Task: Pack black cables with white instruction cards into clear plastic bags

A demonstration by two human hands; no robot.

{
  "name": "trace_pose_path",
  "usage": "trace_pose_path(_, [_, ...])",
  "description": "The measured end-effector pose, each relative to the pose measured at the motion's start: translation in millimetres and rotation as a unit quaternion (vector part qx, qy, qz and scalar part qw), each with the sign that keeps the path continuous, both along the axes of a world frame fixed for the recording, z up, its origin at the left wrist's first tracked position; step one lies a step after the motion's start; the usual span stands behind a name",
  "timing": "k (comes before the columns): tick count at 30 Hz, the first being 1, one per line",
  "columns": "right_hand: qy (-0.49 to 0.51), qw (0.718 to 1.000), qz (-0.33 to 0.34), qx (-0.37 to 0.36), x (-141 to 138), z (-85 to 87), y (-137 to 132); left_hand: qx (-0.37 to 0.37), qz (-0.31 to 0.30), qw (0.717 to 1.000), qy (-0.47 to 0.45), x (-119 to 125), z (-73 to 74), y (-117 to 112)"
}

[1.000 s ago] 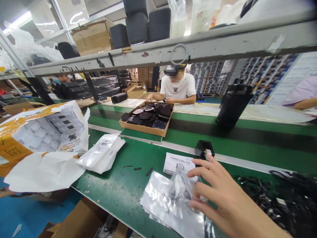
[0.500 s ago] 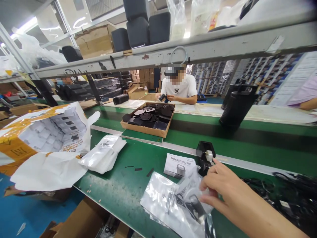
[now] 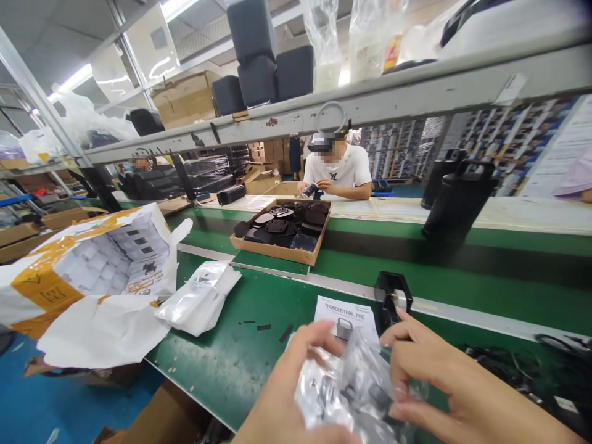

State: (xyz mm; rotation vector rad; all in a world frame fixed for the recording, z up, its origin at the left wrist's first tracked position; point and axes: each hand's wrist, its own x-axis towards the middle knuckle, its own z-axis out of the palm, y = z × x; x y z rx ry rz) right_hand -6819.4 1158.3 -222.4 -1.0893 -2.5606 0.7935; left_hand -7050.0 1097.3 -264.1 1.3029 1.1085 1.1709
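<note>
A clear plastic bag (image 3: 365, 370), crumpled and with dark items inside, lies between my hands at the table's near edge. My left hand (image 3: 289, 382) reaches round its left side, fingers and thumb wide apart. At the bag's right side, the bent fingers and thumb of my right hand (image 3: 428, 364) grip the plastic; the fingertips are partly hidden. A printed leaflet (image 3: 345, 311) reading "THUNDER TRAIL PRO" lies just behind the bag. Beside it stands a black tape dispenser (image 3: 392, 290) with a pale roll, close to my right fingertips.
A stack of plastic bags (image 3: 201, 302) lies left, by an opened white-and-orange package (image 3: 37, 280) of leaflets. Further back are a cardboard tray (image 3: 277, 250) of dark parts and black cylindrical speakers (image 3: 460, 200). Black cables (image 3: 518, 370) lie right. A co-worker (image 3: 340, 169) sits opposite.
My left hand has come into view at the bag's left side. My right hand stays at the bag's right side, and the plastic has bunched up between the hands. The view has tilted slightly up.
</note>
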Motion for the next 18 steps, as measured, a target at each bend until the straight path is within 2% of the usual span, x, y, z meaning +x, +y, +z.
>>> trace_pose_path(2, [0.025, 0.999, 0.012, -0.019, 1.9, 3.3, -4.6, -0.019, -0.059, 0.998, -0.029, 9.3, -8.0, 20.5])
trace_pose_path(4, [0.043, 0.999, 0.02, -0.027, 3.9, 8.4, -9.5, -0.07, -0.123, 0.985, -0.099, 20.8, -16.9, 33.8])
trace_pose_path(6, [0.045, 0.998, 0.037, -0.029, 6.7, 13.5, -12.5, -0.121, -0.149, 0.968, -0.161, 30.9, -23.6, 39.3])
trace_pose_path(8, [0.032, 0.997, 0.057, -0.028, 10.7, 16.2, -12.3, -0.136, -0.131, 0.967, -0.17, 36.6, -26.7, 39.3])
trace_pose_path(12, [-0.021, 0.998, 0.064, 0.014, 18.0, 11.2, -6.5, -0.091, -0.094, 0.985, -0.108, 35.2, -25.5, 36.4])
trace_pose_path(18, [-0.005, 0.997, -0.018, 0.07, 23.3, -8.5, -6.5, -0.043, -0.064, 0.993, -0.094, 34.6, -20.5, 37.9])
